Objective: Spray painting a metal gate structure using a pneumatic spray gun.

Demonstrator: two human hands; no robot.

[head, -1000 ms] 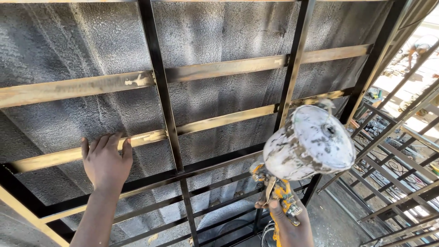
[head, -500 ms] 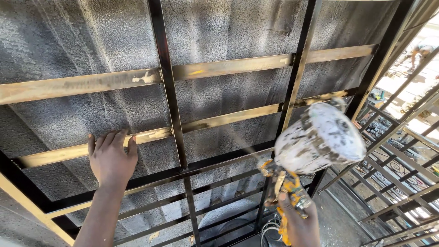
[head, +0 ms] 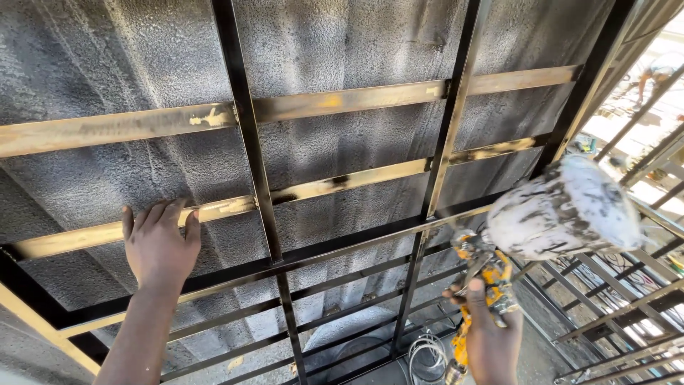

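Left hand (head: 160,242) open, palm flat on the yellowish crossbar (head: 214,210) of the metal frame (head: 246,135). Right hand (head: 491,339) wrapped around the yellow spray gun (head: 488,274), low right; its paint-spattered white cup (head: 566,207) tilts above, near a black upright (head: 442,178).

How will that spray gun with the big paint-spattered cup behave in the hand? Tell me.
The spray gun probably feels top-heavy: its bulky cup sits above and beside the right hand, so it may want to tip. The spattered cup could be slick if the paint is wet. A hose seems to trail below and may tug.
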